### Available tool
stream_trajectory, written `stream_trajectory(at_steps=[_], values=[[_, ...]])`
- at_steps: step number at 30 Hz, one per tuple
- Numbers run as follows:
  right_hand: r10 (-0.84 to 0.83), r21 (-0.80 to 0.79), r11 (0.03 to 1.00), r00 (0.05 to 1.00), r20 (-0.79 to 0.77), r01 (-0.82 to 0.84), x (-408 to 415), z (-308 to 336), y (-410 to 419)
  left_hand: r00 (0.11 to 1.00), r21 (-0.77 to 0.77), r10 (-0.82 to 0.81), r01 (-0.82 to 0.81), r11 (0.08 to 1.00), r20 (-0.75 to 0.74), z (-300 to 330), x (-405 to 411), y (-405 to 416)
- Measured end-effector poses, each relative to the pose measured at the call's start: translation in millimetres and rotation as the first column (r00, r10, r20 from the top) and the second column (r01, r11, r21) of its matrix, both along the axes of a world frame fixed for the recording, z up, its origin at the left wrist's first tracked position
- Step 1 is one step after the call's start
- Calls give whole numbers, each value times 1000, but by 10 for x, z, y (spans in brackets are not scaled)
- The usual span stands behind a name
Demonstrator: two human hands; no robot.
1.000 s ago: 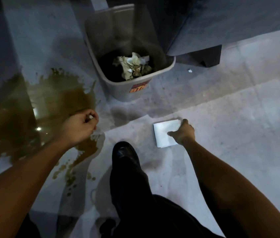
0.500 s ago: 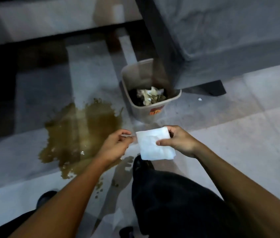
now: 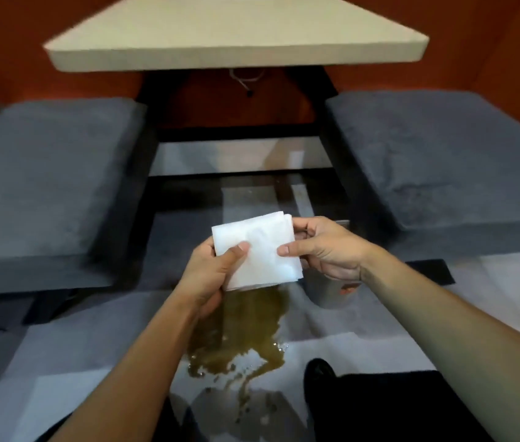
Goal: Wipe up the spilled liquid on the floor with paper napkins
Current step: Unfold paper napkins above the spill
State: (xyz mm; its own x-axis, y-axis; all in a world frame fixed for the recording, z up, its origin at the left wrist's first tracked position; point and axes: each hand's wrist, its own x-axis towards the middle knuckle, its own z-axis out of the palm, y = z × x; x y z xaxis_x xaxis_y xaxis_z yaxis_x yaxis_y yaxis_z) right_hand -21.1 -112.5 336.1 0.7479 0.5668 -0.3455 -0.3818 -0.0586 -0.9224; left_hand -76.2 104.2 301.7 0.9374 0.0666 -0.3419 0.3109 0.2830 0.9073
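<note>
The paper napkins, a white folded stack, sit between your two hands, held up above the floor. Your left hand grips the stack's lower left corner, thumb pressed flat on its top face and fingers curled beneath. Your right hand pinches the right edge, thumb on top and fingers behind. Directly under the stack, the spilled liquid spreads as a brownish puddle across the grey floor, with small splashes trailing toward you. A grey bin stands just right of the puddle, mostly hidden behind your right hand. Your dark shoe rests near the puddle's right edge
</note>
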Motion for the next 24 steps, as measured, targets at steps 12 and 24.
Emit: stream_trajectory(at_steps=[12,24], values=[[112,-198,955,352,929,220,-473,-639,711,974,-508,-63,-57,859,-217,-31,-126,26],[238,-437,874,596,767,214,-90,-404,580,998,-579,-49,67,812,47,38,102,299]])
